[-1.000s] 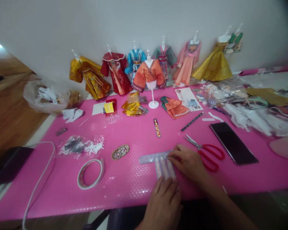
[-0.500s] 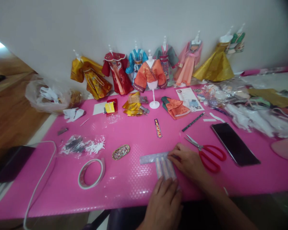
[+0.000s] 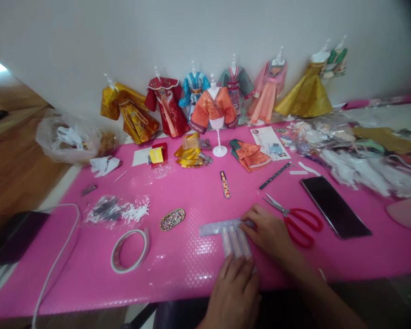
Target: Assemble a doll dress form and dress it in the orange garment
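Note:
A pale blue-grey piece of fabric [image 3: 236, 242] with light vertical stripes lies flat on the pink table, near its front edge. Across its top runs a pale band [image 3: 214, 228] that sticks out to the left. My left hand [image 3: 234, 288] rests on the lower part of the striped piece, fingers flat and slightly apart. With thumb and fingertips closed, my right hand [image 3: 265, 228] pinches the band's right end. Red-handled scissors [image 3: 301, 221] lie just right of that hand, blades open. A patterned strip [image 3: 225, 185] lies beyond the fabric.
A tape roll [image 3: 130, 269] and a sequinned oval [image 3: 172, 219] lie left. A black phone [image 3: 335, 208] lies right, near a dark pen [image 3: 276, 175]. Dressed doll stands [image 3: 214, 107] line the back wall. Bagged parts [image 3: 356, 169] crowd the right; a white cable [image 3: 63, 251] crosses the left.
Both hands keep nearly the same position on the fabric and band. The whole view has shifted very slightly.

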Demonstrator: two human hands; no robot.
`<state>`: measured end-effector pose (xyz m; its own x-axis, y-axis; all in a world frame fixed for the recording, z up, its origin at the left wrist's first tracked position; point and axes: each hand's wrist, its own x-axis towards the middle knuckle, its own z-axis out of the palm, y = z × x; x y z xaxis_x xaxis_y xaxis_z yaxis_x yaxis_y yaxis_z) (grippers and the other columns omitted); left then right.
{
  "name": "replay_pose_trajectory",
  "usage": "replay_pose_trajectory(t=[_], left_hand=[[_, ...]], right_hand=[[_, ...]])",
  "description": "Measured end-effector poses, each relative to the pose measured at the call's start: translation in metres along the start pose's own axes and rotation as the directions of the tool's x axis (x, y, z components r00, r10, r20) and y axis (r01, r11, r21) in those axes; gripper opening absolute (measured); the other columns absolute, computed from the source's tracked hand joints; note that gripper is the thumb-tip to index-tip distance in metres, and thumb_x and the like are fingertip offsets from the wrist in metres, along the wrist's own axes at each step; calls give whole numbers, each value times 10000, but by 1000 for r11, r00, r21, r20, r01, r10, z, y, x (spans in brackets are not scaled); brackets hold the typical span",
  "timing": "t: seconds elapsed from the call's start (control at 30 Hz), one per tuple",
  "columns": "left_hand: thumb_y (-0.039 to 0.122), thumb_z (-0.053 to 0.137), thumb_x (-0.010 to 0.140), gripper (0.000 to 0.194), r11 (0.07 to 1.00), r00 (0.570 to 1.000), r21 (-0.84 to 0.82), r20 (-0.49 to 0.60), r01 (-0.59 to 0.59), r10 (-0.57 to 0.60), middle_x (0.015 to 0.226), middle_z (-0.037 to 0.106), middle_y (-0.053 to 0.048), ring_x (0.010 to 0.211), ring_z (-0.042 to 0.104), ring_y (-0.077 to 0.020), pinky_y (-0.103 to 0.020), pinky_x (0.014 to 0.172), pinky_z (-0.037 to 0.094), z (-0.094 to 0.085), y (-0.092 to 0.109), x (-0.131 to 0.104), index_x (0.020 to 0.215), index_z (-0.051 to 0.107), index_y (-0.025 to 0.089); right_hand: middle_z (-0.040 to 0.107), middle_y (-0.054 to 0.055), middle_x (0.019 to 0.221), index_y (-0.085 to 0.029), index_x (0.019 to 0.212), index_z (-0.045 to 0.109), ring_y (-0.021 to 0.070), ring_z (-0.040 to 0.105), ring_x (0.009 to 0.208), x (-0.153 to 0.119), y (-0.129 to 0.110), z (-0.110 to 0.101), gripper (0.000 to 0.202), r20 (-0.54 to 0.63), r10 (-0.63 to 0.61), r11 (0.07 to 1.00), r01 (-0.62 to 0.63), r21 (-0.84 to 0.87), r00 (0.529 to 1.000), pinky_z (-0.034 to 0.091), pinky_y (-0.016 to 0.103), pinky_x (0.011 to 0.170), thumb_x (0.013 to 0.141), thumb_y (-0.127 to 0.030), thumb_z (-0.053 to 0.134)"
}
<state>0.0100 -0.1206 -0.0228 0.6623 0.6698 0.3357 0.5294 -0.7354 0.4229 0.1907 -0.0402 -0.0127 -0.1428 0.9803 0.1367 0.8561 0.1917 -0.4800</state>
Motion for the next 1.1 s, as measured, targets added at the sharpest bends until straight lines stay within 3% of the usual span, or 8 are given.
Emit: replay_pose_trajectory(t=[0.2, 0.43, 0.5, 0.6, 0.73, 0.87, 1.1], left_hand=[[261, 552, 926, 225, 1000, 996, -3, -86, 7, -7, 1175, 733, -81, 1054, 674, -283, -500, 958, 557, 4, -1, 0, 1102, 655, 166], [244, 526, 928, 220, 999, 997, 42, -68, -29, 32, 1164, 736, -95, 1024, 687, -288, -508, 918, 582, 2, -3, 1, 1080, 662, 160], [244, 513, 934, 220, 998, 997, 49, -72, -39, 42, 1161, 734, -104, 1023, 690, -281, -493, 911, 587, 0, -3, 2, 1070, 665, 162], [254, 482, 952, 234, 998, 995, 61, -90, -35, 40, 1151, 731, -126, 1032, 691, -276, -480, 896, 597, -2, -3, 4, 1062, 665, 157], [311, 470, 967, 267, 994, 996, 89, -71, -55, 62, 1167, 731, -118, 1023, 699, -284, -492, 866, 609, 0, -5, 3, 1083, 654, 158], [334, 471, 970, 281, 991, 995, 105, -46, -78, 83, 1197, 725, -100, 1053, 689, -277, -479, 888, 598, 6, -8, -1, 1108, 648, 164], [349, 508, 957, 273, 990, 992, 120, -95, -71, 82, 1178, 733, -73, 1077, 669, -243, -437, 958, 551, 21, -14, -10, 1129, 648, 190]], right_hand=[[633, -2, 830, -219, 805, 654, 181, 638, 747, 3, -2, 4, 90, -1, 9, 999, -9, -51, 1000, 381, 287, 577, 861, -273, 699], [627, 16, 827, -208, 798, 672, 183, 620, 724, 3, -3, 0, 95, -5, 15, 1000, -15, -3, 1000, 398, 295, 587, 883, -251, 677], [633, 27, 828, -204, 811, 682, 194, 614, 754, 1, -2, -3, 93, -35, -34, 999, 35, 34, 999, 427, 308, 631, 895, -217, 644], [676, 61, 940, -217, 910, 718, 236, 610, 914, -6, 1, -3, 162, -100, -204, 977, 210, 48, 974, 461, 407, 845, 895, -138, 578], [647, 89, 1286, -250, 1065, 724, 304, 537, 1209, -20, 6, 4, 315, -128, -318, 948, 315, -40, 940, 319, 581, 1075, 862, -91, 543], [624, 85, 1353, -255, 1084, 728, 316, 514, 1268, -27, 6, 9, 324, -106, -296, 955, 290, -67, 949, 301, 607, 1097, 861, -113, 540], [632, 90, 1347, -282, 1104, 737, 314, 530, 1259, -27, 6, 12, 357, -108, -261, 965, 256, -56, 959, 319, 613, 1089, 846, -113, 559]])
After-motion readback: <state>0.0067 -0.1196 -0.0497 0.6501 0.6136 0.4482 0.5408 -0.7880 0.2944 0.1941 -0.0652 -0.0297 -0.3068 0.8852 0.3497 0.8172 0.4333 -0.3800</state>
